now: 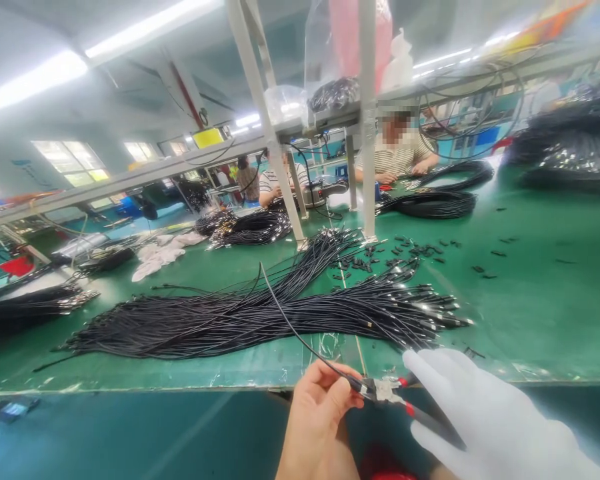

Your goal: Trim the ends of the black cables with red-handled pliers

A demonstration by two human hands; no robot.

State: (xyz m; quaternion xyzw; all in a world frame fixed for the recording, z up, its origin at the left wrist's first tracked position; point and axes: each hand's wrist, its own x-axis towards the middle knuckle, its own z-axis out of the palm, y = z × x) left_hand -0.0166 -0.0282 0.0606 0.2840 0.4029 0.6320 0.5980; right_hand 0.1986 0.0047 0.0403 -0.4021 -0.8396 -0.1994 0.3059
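My left hand (317,417), bare, pinches a thin black cable (290,320) near its end; the cable arcs up and left over the table. My right hand (480,413), in a white glove, grips a pair of red-handled pliers (395,393), and the jaws meet the cable end just right of my left fingers. Both hands hover below the front edge of the green table (530,300). Just beyond them lies a large bundle of black cables (260,313) with metal tips pointing right.
Small black sleeve pieces (405,253) are scattered behind the bundle. More cable coils (430,203) and bundles (30,303) lie around. White cloths (163,257) sit at the back left. Metal frame posts (367,133) stand mid-table. Other people (397,157) work at the far side.
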